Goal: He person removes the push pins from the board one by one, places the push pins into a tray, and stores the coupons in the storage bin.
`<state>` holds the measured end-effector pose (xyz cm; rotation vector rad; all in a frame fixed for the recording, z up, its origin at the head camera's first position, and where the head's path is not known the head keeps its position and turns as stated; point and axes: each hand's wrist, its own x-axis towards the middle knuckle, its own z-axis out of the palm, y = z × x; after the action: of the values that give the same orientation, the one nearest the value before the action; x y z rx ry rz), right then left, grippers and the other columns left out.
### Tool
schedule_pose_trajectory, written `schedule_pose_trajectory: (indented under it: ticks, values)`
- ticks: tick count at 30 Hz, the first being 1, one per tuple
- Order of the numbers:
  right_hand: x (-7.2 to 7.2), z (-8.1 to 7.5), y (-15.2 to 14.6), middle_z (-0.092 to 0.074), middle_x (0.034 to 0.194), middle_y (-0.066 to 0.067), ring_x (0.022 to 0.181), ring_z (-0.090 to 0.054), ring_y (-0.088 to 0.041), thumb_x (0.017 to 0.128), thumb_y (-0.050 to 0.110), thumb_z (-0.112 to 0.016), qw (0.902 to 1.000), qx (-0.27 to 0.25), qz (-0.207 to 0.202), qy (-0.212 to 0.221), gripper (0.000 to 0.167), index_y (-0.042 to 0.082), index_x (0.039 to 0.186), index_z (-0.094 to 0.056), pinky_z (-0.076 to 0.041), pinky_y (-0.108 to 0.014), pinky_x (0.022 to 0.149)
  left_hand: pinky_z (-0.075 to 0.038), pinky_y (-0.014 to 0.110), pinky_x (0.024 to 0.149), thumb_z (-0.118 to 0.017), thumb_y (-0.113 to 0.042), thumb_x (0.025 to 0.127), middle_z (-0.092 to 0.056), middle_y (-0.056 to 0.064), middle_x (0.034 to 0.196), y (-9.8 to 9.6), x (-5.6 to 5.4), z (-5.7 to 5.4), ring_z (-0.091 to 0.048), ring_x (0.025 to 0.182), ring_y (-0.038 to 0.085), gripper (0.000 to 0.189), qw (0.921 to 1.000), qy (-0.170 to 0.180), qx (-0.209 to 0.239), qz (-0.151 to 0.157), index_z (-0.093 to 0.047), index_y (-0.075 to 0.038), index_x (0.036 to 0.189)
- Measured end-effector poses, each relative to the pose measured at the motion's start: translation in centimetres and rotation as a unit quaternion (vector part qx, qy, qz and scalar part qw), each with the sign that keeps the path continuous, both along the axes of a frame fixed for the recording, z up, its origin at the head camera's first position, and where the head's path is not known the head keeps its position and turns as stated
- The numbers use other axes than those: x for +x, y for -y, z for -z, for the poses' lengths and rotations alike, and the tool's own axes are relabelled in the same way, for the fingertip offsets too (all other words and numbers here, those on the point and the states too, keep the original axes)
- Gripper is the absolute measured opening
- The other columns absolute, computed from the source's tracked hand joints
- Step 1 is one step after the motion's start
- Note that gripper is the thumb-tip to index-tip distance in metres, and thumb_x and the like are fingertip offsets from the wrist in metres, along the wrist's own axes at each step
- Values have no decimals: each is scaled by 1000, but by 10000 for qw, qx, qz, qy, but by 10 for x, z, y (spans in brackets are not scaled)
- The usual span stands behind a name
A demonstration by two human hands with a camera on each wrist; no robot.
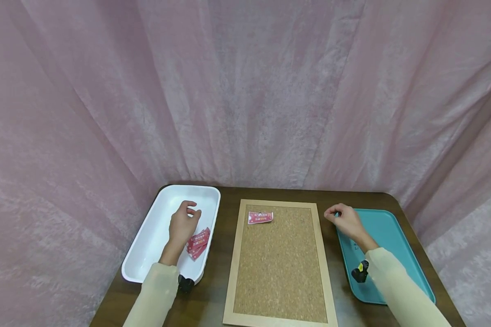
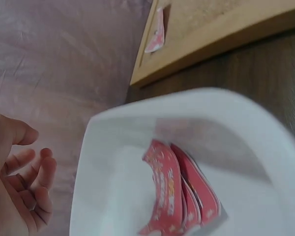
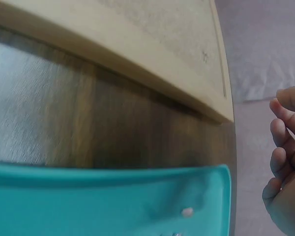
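Note:
My left hand [image 1: 182,224] hovers over the white basin [image 1: 141,254], thumb and fingers loosely bent with a gap between them and nothing held. Several red-and-pink printed coupons [image 1: 198,243] lie overlapping in the basin, below and right of that hand. One similar coupon [image 1: 260,217] is on the upper left of the wood-framed corkboard [image 1: 284,268], with a small pale dot near its top edge. Between the board and the teal tray [image 1: 382,222], my right hand [image 1: 347,221] is raised. In the right wrist view its thumb and index fingertips [image 3: 277,105] come close together; no object shows between them.
A few small pale bits [image 3: 187,212] lie in the teal tray. Basin, board and tray stand side by side on a dark wooden table [image 1: 225,204]. Pink curtain [image 1: 266,113] hangs behind. A small black device [image 1: 360,271] is on my right wrist.

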<state>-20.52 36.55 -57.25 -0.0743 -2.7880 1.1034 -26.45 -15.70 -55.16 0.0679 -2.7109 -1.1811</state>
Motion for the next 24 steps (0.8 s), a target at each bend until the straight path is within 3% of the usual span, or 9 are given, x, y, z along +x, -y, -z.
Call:
schedule_pose_trajectory:
  ticks: [8, 24]
  values:
    - [-10, -4, 15, -74, 97, -10, 82, -57, -20, 99, 15, -72, 9994, -270, -194, -61, 11, 6, 104, -77, -47, -32, 70, -47, 39, 68, -70, -26, 98, -76, 9, 100, -21, -4, -8, -68, 75, 20, 32, 9998, -82, 153, 137, -66, -12, 127]
    - [-22, -6, 45, -75, 95, -9, 77, -57, -17, 100, 12, -71, 9975, -556, -419, -78, 11, 4, 106, -77, -48, -29, 66, -47, 33, 58, -67, -27, 101, -75, 5, 102, -65, -6, -11, -62, 65, 13, 31, 9962, 42, 503, 715, -65, -13, 128]
